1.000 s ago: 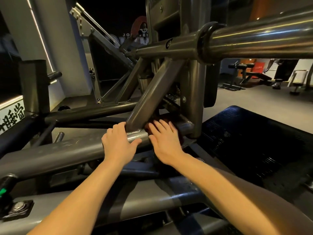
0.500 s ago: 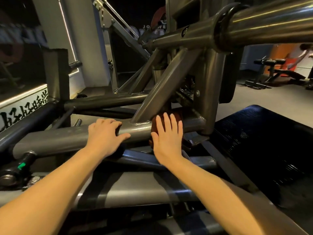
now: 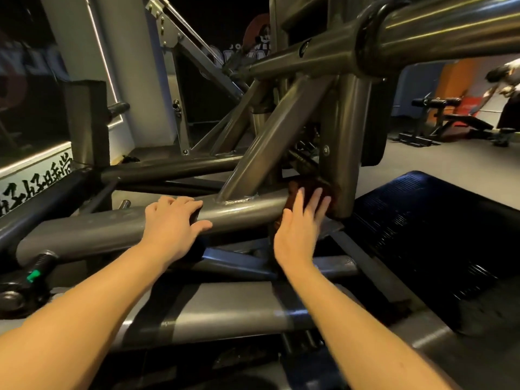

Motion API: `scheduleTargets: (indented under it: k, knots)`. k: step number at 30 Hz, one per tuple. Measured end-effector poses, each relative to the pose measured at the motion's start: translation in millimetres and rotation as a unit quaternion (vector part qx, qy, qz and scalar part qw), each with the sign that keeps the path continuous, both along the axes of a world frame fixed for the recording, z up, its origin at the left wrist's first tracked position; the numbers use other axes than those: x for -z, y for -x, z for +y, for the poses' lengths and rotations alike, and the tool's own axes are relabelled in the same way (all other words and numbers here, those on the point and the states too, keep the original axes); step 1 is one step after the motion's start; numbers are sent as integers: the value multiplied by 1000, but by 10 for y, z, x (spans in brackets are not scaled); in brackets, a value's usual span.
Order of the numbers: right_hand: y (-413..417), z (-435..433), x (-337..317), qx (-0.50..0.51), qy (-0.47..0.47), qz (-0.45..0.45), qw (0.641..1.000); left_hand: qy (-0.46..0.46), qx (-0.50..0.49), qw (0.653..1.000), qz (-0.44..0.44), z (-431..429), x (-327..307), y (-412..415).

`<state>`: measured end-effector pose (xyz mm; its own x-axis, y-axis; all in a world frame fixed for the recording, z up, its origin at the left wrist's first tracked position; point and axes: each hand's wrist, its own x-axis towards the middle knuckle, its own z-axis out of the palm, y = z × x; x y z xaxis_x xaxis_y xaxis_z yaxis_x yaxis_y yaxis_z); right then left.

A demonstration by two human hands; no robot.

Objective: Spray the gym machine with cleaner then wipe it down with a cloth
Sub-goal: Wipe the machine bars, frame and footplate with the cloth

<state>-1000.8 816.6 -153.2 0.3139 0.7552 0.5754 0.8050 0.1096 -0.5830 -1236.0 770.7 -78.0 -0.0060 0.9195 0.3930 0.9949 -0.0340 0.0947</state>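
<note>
The wiping stage looked to be underway. The right hand lay flat with straight fingers, its grip open, pressing a dark reddish-brown cloth against the gym machine. The cloth sat at the joint where the horizontal frame tube met the upright post, and most of it was hidden behind the fingers. The left hand rested on top of the same tube further left. Its fingers were draped over the metal and its thumb was spread on the near side. That grip was also open, and it seemed to be bracing rather than holding.

No spray bottle was visible, so spraying of this section was probably finished, though the dim light did not show whether the metal was wet. Only this low joint was under the cloth. The diagonal strut, the thick upper bar and the black ribbed footplate likely remained to be wiped.
</note>
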Motion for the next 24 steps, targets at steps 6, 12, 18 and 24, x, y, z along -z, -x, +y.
scheduleTargets:
  k: [6,12,18,24]
  knots:
    - [691,-265,189,-121,-16,-59,991,35,49,996,60,79,-90,228]
    - [-223,40,42,-57,-32,-229,971,21,93,994,62,142,-66,326]
    - [-510,50,-142,-23,-33,-299,953,1,124,991,56,149,-2,391]
    - [-543,95,-123,-65,-77,-293,951,-15,131,989,67,140,13,421]
